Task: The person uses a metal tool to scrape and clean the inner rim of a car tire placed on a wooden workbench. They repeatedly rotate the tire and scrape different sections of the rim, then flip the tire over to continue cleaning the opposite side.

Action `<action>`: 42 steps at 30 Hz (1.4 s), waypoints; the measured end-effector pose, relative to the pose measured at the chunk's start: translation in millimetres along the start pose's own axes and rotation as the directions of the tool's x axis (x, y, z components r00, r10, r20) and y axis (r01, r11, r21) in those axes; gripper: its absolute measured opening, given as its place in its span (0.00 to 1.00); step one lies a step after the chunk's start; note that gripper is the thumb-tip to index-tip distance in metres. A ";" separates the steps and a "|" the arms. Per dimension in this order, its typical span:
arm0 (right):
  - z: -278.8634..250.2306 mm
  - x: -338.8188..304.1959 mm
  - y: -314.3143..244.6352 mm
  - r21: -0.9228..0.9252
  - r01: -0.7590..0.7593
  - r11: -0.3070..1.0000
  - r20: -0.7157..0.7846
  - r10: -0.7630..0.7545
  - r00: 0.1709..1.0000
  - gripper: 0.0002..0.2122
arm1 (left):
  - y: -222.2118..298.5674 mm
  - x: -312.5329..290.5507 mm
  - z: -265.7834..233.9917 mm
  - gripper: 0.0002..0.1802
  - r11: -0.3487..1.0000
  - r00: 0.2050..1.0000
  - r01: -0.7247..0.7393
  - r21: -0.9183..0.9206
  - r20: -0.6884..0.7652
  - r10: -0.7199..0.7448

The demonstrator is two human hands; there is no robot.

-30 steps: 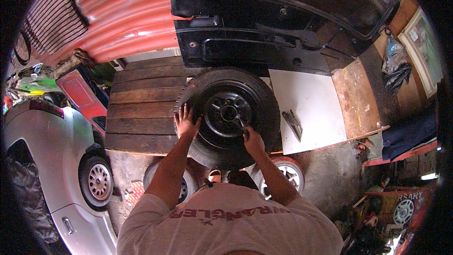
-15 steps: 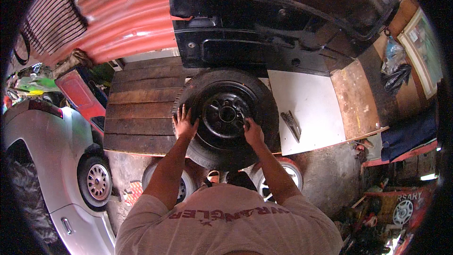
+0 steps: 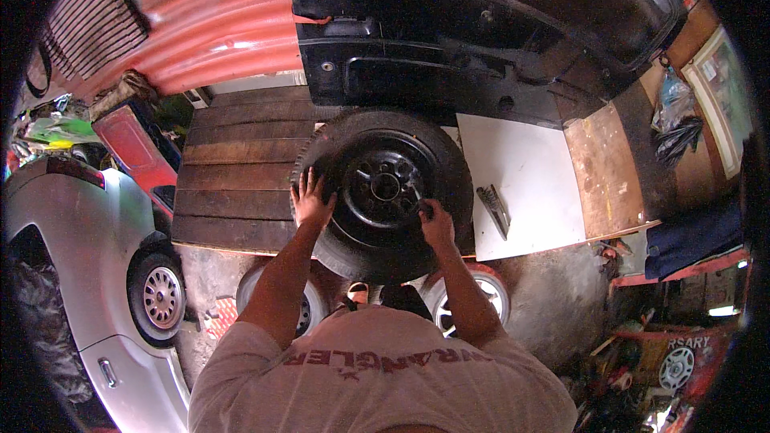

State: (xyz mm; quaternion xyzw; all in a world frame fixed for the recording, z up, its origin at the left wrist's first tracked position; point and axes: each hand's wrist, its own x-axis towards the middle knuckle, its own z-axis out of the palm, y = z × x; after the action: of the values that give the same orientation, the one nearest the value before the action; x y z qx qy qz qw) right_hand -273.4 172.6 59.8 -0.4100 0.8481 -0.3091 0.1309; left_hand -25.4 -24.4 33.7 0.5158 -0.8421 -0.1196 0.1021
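Note:
A wheel with a black tyre (image 3: 451, 164) and a black steel rim (image 3: 361, 204) lies flat on a bench of wooden planks (image 3: 241, 178). Fingers spread, my left hand (image 3: 314, 202) rests flat on the tyre's left sidewall. At the lower right edge of the rim, my right hand (image 3: 438, 226) is closed around a small dark-handled tool (image 3: 425, 208). A thin shaft seems to point from it toward the rim; its tip is too small to make out. To the right, a wire brush (image 3: 494, 210) lies on a white board (image 3: 533, 184).
A large black vehicle panel (image 3: 449, 56) stands behind the wheel, beside red corrugated sheeting (image 3: 216, 24). A silver car body (image 3: 88, 248) with a wheel (image 3: 157, 298) is at left. Below the bench stand two more wheels, one with light spokes (image 3: 489, 293). A dark blue cloth (image 3: 694, 232) hangs at right.
The view has shifted slightly. My right hand, with the tool, has moved a little outward along the rim's edge. My left hand stays spread on the tyre.

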 end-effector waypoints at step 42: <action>8.5 -27.6 -17.5 -0.007 0.074 0.997 0.192 -0.071 0.979 0.15 | 0.1 2.5 -2.1 0.36 0.999 0.998 0.046 -0.006 0.038 -0.045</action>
State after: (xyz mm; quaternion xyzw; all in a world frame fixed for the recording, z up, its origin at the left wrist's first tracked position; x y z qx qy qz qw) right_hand -241.2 182.2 63.5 -0.4693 0.8181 -0.2668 0.1980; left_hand -26.0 -26.7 35.8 0.5321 -0.8315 -0.1346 0.0854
